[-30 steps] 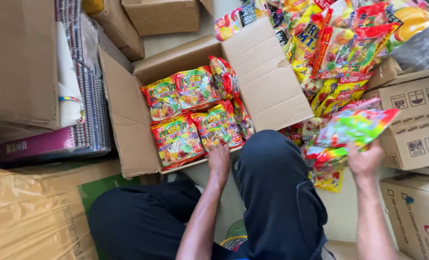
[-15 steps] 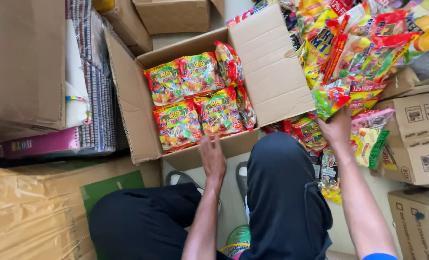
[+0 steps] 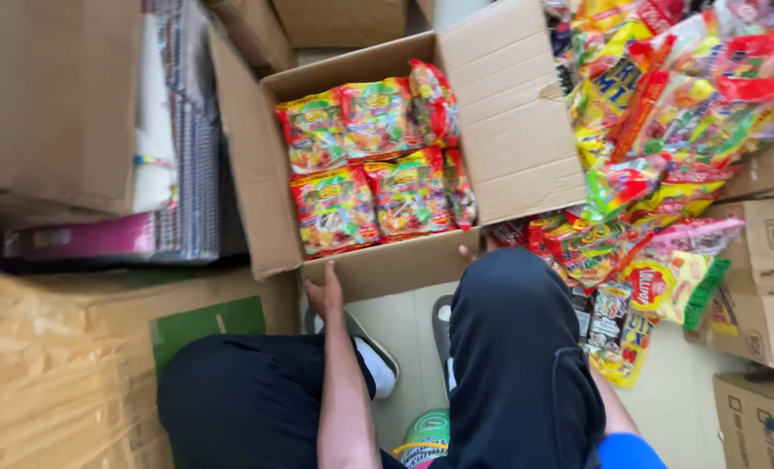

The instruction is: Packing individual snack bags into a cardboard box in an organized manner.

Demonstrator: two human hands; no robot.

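Touching the front wall of the open cardboard box (image 3: 404,265), the left hand (image 3: 324,291) lies flat. Its fingers are straight and close together. It pinches nothing and holds nothing; it just rests on the cardboard near the left corner.

The right hand (image 3: 465,254) is almost all hidden behind the knee of the dark trousers (image 3: 517,347). Only a fingertip peeks out at the same front wall. I cannot tell if that hand is spread or closed.

So both hands are at the near side of the box, one at each end, and neither hand has a bag in it. It looks like the step between bags, with the hands at the box itself.

The box sits on the floor just past the person's knees, with its flaps standing open. Bright snack bags (image 3: 374,174) fill it in neat rows, lying flat, with a few more standing on edge along the right side.

The box looks full and heavy, so moving it would need a firm hold with both hands.

To the right lies a big loose pile of bags (image 3: 665,130), with smaller boxes (image 3: 769,260) beside it.
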